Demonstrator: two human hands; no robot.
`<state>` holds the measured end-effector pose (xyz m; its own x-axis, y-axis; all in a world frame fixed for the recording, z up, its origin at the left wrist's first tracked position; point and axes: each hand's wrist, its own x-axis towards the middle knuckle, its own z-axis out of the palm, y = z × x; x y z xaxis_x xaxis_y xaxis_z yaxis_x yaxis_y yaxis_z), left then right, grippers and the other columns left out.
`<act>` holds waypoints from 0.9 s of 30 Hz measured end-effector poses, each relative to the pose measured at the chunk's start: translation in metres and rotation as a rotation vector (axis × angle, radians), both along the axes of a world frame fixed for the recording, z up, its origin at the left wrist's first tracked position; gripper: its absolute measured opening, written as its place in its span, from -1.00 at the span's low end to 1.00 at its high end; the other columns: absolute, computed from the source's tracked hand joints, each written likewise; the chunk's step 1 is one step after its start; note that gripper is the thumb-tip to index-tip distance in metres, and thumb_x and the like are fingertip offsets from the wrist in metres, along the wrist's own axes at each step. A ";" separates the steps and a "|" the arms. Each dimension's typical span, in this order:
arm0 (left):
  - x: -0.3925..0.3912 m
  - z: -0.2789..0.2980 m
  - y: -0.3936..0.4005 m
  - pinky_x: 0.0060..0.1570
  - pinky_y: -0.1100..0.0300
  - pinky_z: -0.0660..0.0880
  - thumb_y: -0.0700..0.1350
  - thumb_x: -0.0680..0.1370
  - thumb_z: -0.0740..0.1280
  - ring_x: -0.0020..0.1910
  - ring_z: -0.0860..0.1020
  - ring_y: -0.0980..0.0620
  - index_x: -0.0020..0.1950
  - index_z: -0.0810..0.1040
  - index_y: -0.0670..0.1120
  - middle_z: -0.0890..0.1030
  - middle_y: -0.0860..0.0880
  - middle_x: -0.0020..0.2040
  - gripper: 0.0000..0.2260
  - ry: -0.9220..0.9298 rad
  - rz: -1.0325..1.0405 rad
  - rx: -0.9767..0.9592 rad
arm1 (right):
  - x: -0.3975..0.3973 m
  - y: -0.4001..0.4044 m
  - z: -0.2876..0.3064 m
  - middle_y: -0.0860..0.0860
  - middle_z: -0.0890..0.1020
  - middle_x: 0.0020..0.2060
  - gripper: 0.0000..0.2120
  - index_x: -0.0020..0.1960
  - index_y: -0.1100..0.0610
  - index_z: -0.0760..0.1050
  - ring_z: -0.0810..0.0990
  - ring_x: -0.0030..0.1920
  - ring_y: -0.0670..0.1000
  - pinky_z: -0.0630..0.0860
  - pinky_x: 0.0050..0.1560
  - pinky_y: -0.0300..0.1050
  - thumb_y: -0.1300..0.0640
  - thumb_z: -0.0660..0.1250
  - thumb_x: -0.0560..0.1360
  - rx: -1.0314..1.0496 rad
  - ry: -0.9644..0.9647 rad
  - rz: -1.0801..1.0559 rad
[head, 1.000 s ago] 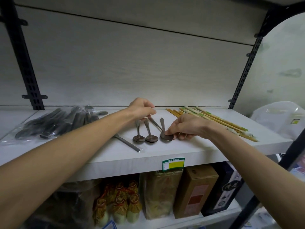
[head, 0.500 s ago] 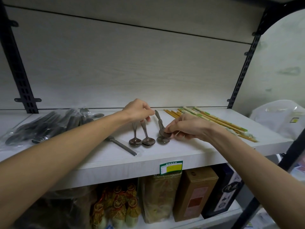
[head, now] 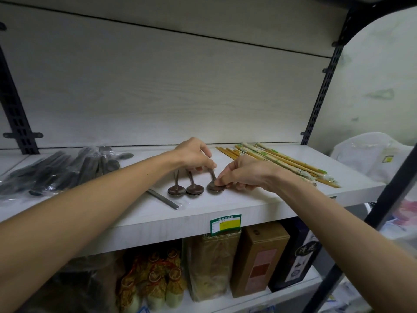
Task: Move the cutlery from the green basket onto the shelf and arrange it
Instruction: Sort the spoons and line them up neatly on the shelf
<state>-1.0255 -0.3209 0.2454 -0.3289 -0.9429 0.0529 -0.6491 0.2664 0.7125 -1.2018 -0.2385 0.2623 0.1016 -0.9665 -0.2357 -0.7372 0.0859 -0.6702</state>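
left hand (head: 194, 155): reaches over the white shelf (head: 248, 206), fingers curled down on the handle ends of the spoons; exactly which handles it pinches is hidden under the knuckles.
right hand (head: 242, 175): fingers bent, tips pinching the bowl of the right spoon (head: 215, 188) at its right edge.
left spoon (head: 176, 190): lies on the shelf, bowl toward the front edge, handle running back under the left hand.
middle spoon (head: 195, 190): just beside the left spoon, bowls nearly touching, same direction.
right spoon: a small gap from the middle one, bowl on the shelf, handle slanting back and left toward the left hand.
loose handle (head: 162, 198): a grey metal piece lying at a slant left of the spoons, its far end hidden behind the left forearm.
bagged cutlery (head: 56, 170): dark pieces in clear plastic at the left of the shelf, well apart from the spoons.
chopsticks (head: 282, 164): wrapped bundle lying slantwise at the right rear of the shelf, near the right hand.
price tag (head: 225, 224): green and yellow, on the shelf's front edge.
lower shelf: brown box (head: 259, 256), dark box (head: 297, 258), packets in yellow wrapping (head: 155, 279).
green basket: out of frame.
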 end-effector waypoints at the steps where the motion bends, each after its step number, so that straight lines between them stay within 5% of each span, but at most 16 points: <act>1: 0.000 -0.001 0.001 -0.30 0.23 0.48 -0.05 0.40 0.60 -0.27 0.68 0.06 0.09 0.62 -0.07 0.73 -0.04 -0.10 -0.68 -0.009 -0.001 -0.005 | 0.001 0.000 0.000 -0.05 0.59 -0.33 -0.80 0.01 0.14 0.71 0.43 -0.37 -0.08 0.32 -0.42 -0.24 0.04 0.53 0.46 -0.005 0.003 -0.001; 11: 0.008 0.006 0.008 0.02 0.01 0.63 -0.01 0.46 0.49 -0.14 0.70 0.00 -0.09 0.68 0.02 0.72 0.05 -0.24 -0.92 -0.084 0.023 -0.152 | 0.001 -0.002 0.003 0.01 0.50 -0.33 -0.75 -0.10 0.12 0.63 0.38 -0.41 -0.06 0.28 -0.47 -0.24 -0.07 0.52 0.46 -0.030 0.102 0.031; 19: 0.042 0.012 0.008 -0.23 0.24 0.47 -0.06 0.51 0.44 -0.34 0.63 0.08 -0.08 0.69 -0.02 0.72 0.02 -0.22 -0.94 -0.070 0.100 -0.189 | 0.012 -0.007 0.012 -0.08 0.64 -0.37 -0.70 -0.10 0.14 0.71 0.50 -0.33 -0.04 0.36 -0.38 -0.22 -0.11 0.47 0.49 -0.078 0.213 0.094; 27: 0.069 0.016 0.013 -0.06 0.10 0.59 -0.01 0.48 0.39 -0.16 0.65 0.05 -0.14 0.66 0.09 0.68 0.12 -0.21 -0.95 -0.256 0.175 -0.311 | 0.019 -0.020 0.017 -0.04 0.68 -0.37 -0.67 -0.18 0.14 0.70 0.60 -0.35 -0.01 0.52 -0.31 -0.17 -0.14 0.43 0.48 -0.279 0.419 0.026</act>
